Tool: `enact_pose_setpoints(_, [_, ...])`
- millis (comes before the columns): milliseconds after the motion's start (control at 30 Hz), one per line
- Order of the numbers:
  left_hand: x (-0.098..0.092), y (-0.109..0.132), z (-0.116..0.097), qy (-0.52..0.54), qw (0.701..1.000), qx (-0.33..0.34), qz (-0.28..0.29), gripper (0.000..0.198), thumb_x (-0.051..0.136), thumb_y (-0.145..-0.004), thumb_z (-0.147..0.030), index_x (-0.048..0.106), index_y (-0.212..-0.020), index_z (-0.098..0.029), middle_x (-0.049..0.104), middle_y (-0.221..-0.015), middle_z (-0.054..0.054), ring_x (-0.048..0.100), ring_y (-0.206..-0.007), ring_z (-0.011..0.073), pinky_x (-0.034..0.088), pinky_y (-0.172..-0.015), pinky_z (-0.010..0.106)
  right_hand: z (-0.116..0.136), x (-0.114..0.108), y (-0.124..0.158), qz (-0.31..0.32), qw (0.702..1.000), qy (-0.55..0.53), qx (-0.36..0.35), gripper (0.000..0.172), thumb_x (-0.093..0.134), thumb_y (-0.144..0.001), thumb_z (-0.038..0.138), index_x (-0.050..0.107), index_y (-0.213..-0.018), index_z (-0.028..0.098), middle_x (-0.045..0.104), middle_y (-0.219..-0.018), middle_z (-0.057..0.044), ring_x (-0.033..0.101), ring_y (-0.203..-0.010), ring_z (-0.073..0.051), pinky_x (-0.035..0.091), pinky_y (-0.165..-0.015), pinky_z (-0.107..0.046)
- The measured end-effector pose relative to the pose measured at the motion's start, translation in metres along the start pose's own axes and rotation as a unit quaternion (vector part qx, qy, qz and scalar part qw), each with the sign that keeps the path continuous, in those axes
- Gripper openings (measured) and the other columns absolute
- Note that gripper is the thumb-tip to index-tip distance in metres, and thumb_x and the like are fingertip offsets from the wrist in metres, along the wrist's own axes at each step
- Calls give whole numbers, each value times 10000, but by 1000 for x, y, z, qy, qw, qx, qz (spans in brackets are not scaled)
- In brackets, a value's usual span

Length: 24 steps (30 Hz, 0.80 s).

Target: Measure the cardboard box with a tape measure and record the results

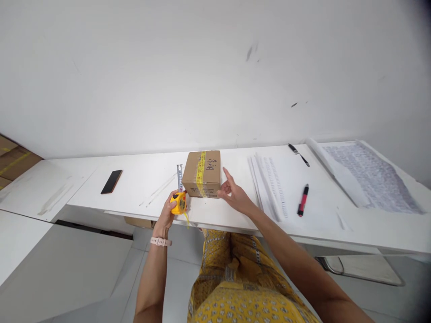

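Observation:
A cardboard box [210, 172] with yellow tape and dark handwriting on top sits on the white desk [134, 179]. My left hand [166, 211] is closed around a yellow tape measure [179, 203] at the box's front left corner. From it a short length of metal blade [179, 176] runs back along the box's left side. My right hand [235, 195] is at the right side of the box, thumb near its front corner and fingers apart. Whether those fingertips touch the cardboard is hard to tell.
A dark phone [111, 181] lies to the left. On the right are stacked paper sheets [269, 193], a red marker [303, 200], a black pen [298, 154] and a handwritten sheet [373, 175]. Other cardboard boxes [13, 161] stand at the far left. A white wall rises behind the desk.

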<state>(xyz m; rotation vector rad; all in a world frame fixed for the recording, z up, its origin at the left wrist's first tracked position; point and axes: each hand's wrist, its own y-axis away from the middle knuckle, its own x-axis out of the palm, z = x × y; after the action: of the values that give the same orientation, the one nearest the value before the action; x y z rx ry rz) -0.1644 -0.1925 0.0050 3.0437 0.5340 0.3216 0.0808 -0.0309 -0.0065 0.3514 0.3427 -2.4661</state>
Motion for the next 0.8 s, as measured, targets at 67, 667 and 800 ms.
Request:
enact_pose_setpoints(67, [6, -2, -7, 7, 1000, 5, 14, 565, 730, -673, -475, 574, -1151, -217, 643, -1181, 88, 654, -797, 193, 574, -703, 347, 15, -1, 1, 16, 999, -22, -18, 930, 630, -831, 532, 157, -1571, 224, 559, -767, 25, 551, -689, -174, 434, -650, -304])
enact_pose_setpoints(667, [116, 45, -48, 31, 996, -11, 88, 608, 766, -623, -497, 628, -1173, -277, 631, -1090, 86, 635, -743, 223, 584, -658, 383, 49, -50, -11, -214, 958, 69, -180, 250, 435, -905, 293, 562, -1110, 229, 646, -1163, -95, 589, -1083, -262, 432, -954, -462])
enact_pose_setpoints(800, [138, 33, -35, 45, 992, -49, 111, 574, 764, -637, -502, 638, -1150, -278, 647, -1019, 83, 639, -707, 217, 578, -625, 371, 54, -48, -8, -231, 957, 69, -160, 204, 495, -918, 376, 586, -1035, 236, 680, -1068, -79, 613, -1000, -257, 449, -906, -437])
